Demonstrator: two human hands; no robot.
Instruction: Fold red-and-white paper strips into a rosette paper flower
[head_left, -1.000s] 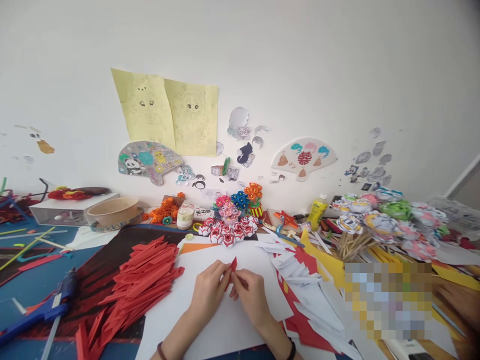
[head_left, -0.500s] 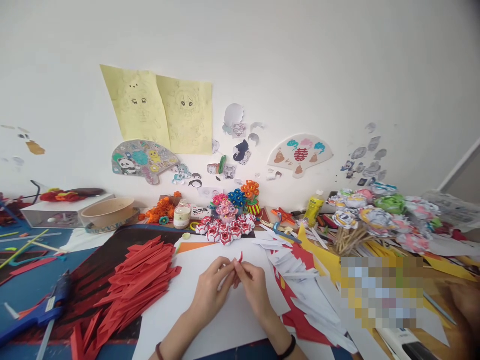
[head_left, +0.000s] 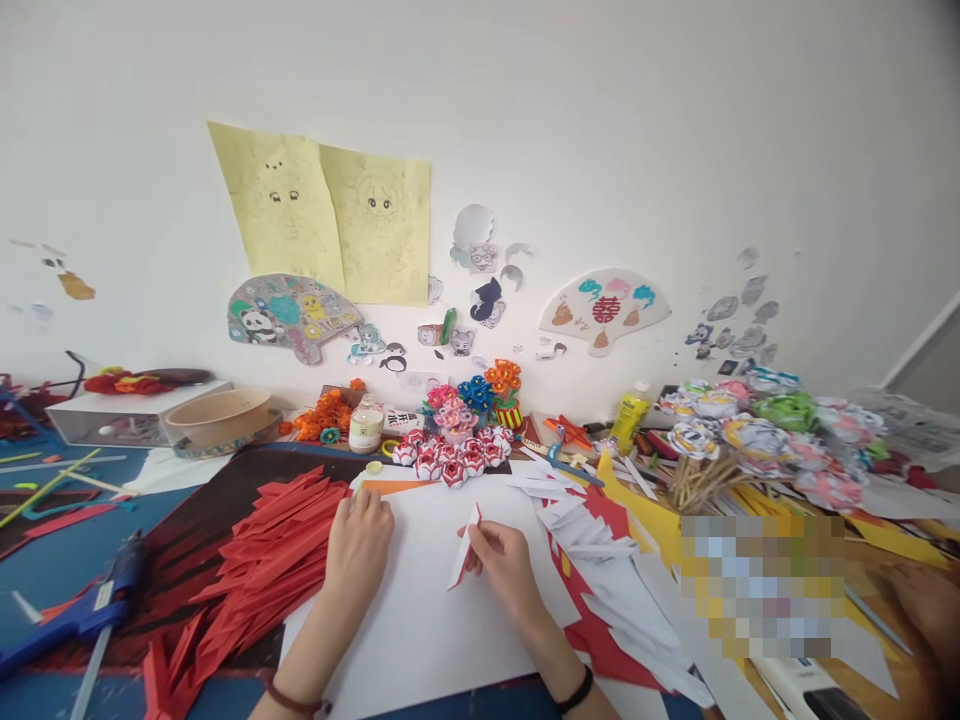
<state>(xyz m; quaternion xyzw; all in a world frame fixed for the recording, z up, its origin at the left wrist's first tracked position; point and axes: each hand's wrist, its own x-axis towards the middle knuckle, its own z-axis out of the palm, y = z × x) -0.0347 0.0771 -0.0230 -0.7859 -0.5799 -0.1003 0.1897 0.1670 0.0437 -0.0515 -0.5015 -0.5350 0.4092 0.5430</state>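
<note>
My right hand [head_left: 501, 560] pinches a small folded paper strip [head_left: 463, 552], white on the face I see with red along the edge, holding it just above the big white sheet [head_left: 420, 620] that covers the table in front of me. The fingers close on its upper end and the rest hangs free and pointed. It looks nearly weightless, thin and easily creased; I judge the safest hold is on the folded ridge, lightly, since a hard squeeze would flatten the fold and a loose one would let it slip.

My left hand [head_left: 358, 545] lies flat with the fingers spread and loose, holding nothing, resting at the sheet's left edge just beside the pile of red folded pieces [head_left: 277, 560]. To the right of my right hand a heap of white and red folded pieces [head_left: 600, 560] spreads out. A blue glue gun [head_left: 82, 615] lies well off to the left.

Farther back sit small red-and-white paper flowers [head_left: 450, 462], a yellow glue bottle [head_left: 630, 420] and, on the wall, two yellow drawings [head_left: 330, 215].

Half a second ago both hands met at the strip, working it together; now the left has let go and moved out to the red pile, and the strip shows more of its white side.
</note>
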